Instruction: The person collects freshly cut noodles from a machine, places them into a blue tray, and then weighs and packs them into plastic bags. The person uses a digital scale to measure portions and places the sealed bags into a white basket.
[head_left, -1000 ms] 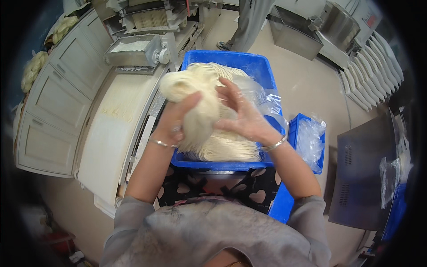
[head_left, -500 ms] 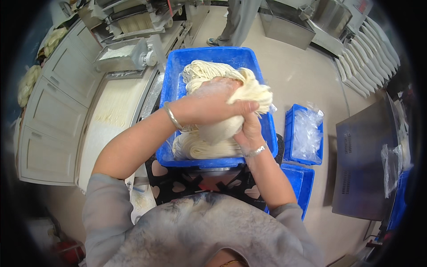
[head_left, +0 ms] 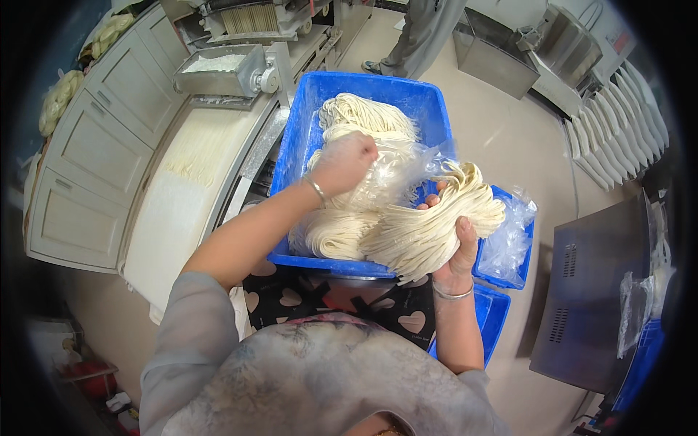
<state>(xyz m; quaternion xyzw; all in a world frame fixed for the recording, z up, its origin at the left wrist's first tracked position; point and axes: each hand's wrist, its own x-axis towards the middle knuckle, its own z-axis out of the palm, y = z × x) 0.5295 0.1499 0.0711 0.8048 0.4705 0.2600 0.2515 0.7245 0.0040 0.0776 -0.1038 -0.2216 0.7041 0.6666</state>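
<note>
A folded bundle of fresh noodles point(head_left: 436, 225) rests in my right hand point(head_left: 464, 251), fingers and thumb wrapped round it over the right front corner of a large blue crate point(head_left: 291, 145). The cut ends hang toward me. My left hand point(head_left: 345, 161) is closed, above the crate, slightly blurred. A clear plastic bag point(head_left: 407, 168) stretches from it toward the far end of the bundle. I cannot make out whether the bag still touches the noodles. Below, more noodle bundles point(head_left: 363, 112) lie in the crate.
Right of the crate stand a smaller blue bin point(head_left: 509, 269) of clear bags and another blue bin point(head_left: 491, 309). A steel cabinet point(head_left: 589, 291) is farther right. On the left, a noodle machine point(head_left: 225, 73) feeds a pale belt point(head_left: 182, 182). A person's legs point(head_left: 422, 40) show beyond the crate.
My hands were together on a noodle bundle over the crate. They have come apart: the right moved right with the bundle, and the plastic bag now shows beside my left hand.
</note>
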